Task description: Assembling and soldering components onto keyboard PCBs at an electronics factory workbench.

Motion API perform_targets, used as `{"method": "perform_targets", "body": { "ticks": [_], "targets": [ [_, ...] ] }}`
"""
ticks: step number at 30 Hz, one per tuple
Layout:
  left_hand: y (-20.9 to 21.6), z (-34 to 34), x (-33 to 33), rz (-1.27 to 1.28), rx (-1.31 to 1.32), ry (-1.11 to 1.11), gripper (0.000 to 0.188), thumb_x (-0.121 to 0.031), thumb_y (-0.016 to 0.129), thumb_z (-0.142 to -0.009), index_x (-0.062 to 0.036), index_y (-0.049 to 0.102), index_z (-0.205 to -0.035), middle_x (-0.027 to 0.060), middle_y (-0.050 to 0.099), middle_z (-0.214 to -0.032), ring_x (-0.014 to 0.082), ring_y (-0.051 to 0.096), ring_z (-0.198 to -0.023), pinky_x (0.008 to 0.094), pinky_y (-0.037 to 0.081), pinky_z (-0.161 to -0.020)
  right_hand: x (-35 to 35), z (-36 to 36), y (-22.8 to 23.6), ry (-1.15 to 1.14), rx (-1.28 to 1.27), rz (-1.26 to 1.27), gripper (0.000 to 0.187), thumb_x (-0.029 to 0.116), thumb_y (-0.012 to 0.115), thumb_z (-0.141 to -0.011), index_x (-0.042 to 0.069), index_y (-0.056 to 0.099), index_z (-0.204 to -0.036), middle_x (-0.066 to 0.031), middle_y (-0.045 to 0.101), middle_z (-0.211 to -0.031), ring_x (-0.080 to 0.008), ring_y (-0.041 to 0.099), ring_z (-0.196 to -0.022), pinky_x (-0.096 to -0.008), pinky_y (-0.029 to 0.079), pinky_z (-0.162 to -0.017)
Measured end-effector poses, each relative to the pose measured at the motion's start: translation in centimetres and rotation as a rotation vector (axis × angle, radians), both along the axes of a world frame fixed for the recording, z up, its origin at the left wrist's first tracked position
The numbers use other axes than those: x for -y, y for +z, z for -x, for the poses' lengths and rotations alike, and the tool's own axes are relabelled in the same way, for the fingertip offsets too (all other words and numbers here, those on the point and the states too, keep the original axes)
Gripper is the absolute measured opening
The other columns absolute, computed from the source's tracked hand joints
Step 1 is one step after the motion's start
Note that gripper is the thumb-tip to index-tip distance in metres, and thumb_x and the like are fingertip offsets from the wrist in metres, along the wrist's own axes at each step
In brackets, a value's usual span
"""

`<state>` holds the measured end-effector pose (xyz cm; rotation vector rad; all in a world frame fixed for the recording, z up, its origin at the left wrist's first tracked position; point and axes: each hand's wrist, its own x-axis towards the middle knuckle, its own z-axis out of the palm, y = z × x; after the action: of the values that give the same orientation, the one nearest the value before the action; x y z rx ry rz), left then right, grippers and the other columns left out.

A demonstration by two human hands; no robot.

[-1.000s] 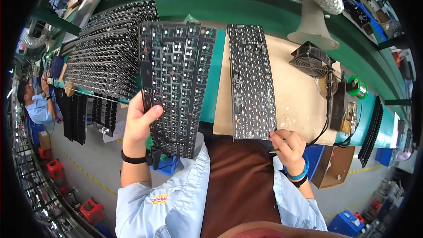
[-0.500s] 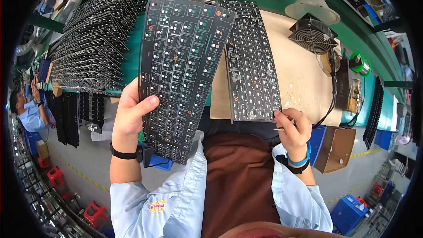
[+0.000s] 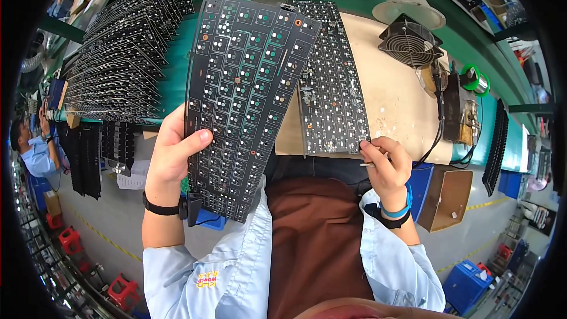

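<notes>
My left hand [image 3: 177, 150] is closed on the left edge of a black keyboard circuit board [image 3: 239, 94], thumb on its face. The board is raised and tilted, with rows of square key outlines and small white parts. Partly behind it, a second black keyboard circuit board [image 3: 333, 91] lies along the brown bench covering, its near end at the bench edge. At that board's near right corner, my right hand [image 3: 387, 162] pinches with thumb and fingertips. A thin metal tip [image 3: 367, 165] sticks out below those fingers; the rest of it is hidden in the hand.
Many keyboard circuit boards [image 3: 121, 59] stand in a tight row at left. A black fan [image 3: 410, 41], a funnel-shaped duct [image 3: 407, 6], a green solder spool [image 3: 475, 80] and a soldering stand [image 3: 460, 112] occupy the right side. Below the bench is a brown box [image 3: 446, 198]. Another person [image 3: 38, 147] works far left.
The view has shifted slightly, moving the bench and its things a little left in the picture. The raised board sits marginally farther right over the bench. Both hands keep their holds.
</notes>
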<state>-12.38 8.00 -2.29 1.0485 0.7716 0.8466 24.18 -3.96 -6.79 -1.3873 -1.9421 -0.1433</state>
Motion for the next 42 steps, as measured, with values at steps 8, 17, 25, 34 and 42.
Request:
{"method": "perform_targets", "body": {
  "ticks": [8,17,25,34,42],
  "targets": [
    [1.4,0.7,-0.8,0.001,-0.048,-0.014,0.042,-0.007,0.068,-0.086,0.0022,0.055,-0.124,0.0057,0.066,-0.110,0.0118,0.062,-0.097,0.0268,0.048,-0.087,-0.2,1.0,0.8,-0.044,-0.044,-0.041,0.039,-0.006,0.075,-0.058,0.008,0.073,-0.095,-0.0040,0.061,-0.086,-0.0137,0.057,-0.060,-0.0266,0.045,-0.050],
    [-0.4,-3.2,2.1,-0.244,-0.222,0.159,0.038,-0.005,0.067,-0.088,0.0027,0.056,-0.123,0.0062,0.066,-0.109,0.0118,0.061,-0.095,0.0262,0.047,-0.087,-3.2,-2.7,3.9,-0.021,-0.257,-0.200,0.026,-0.012,0.070,-0.074,0.001,0.067,-0.096,-0.0125,0.066,-0.100,-0.0209,0.064,-0.079,-0.0278,0.053,-0.065],
    [0.3,-5.5,1.0,-0.404,-0.123,0.257,0.037,-0.001,0.065,-0.088,0.0041,0.055,-0.123,0.0085,0.065,-0.112,0.0141,0.061,-0.096,0.0290,0.047,-0.090,-6.7,-3.3,7.6,0.013,-0.522,-0.290,0.016,-0.009,0.067,-0.081,-0.003,0.063,-0.095,-0.0116,0.066,-0.098,-0.0145,0.064,-0.081,-0.0245,0.053,-0.067],
    [2.6,-10.6,3.7,-0.467,-0.380,0.366,0.058,-0.012,0.072,-0.087,0.0032,0.046,-0.136,0.0188,0.050,-0.137,0.0281,0.053,-0.115,0.0429,0.046,-0.096,-8.1,-5.6,8.0,-0.027,-0.559,-0.197,0.020,0.008,0.069,-0.081,0.011,0.058,-0.098,-0.0079,0.063,-0.087,-0.0261,0.065,-0.081,-0.0367,0.052,-0.069],
    [1.0,-9.0,2.6,-0.676,-0.228,0.315,0.047,-0.014,0.072,-0.086,0.0132,0.052,-0.119,0.0213,0.062,-0.112,0.0272,0.061,-0.094,0.0376,0.053,-0.083,-8.0,-5.1,8.4,0.088,-0.318,-0.301,0.016,0.006,0.067,-0.083,0.010,0.057,-0.095,-0.0060,0.062,-0.095,-0.0248,0.065,-0.083,-0.0352,0.053,-0.066]
  ]
}}
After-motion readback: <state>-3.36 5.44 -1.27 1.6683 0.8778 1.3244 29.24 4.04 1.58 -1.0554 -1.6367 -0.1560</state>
